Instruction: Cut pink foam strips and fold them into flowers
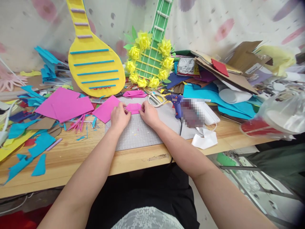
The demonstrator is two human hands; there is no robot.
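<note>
A small folded piece of pink paper (pixel 133 108) lies between my two hands, over the grey cutting mat (pixel 143 135). My left hand (pixel 120 116) pinches its left end, and my right hand (pixel 149 113) pinches its right end. Left of my left hand is a pink paper square (pixel 106 109), partly under the fingers. Just behind the held piece lies another folded pink paper (pixel 135 93). Close to my right hand are the scissors (pixel 156 99), and a blue glue gun (pixel 176 103) lies further right.
At the back stand a yellow paper guitar (pixel 95 68) and a green paper guitar (pixel 149 60) with yellow flowers. Pink sheets (pixel 63 105) and blue scraps (pixel 44 143) litter the left side. Cardboard and paper pile up at right, near a plastic-wrapped cup (pixel 264 125). The table's front edge (pixel 140 165) is close.
</note>
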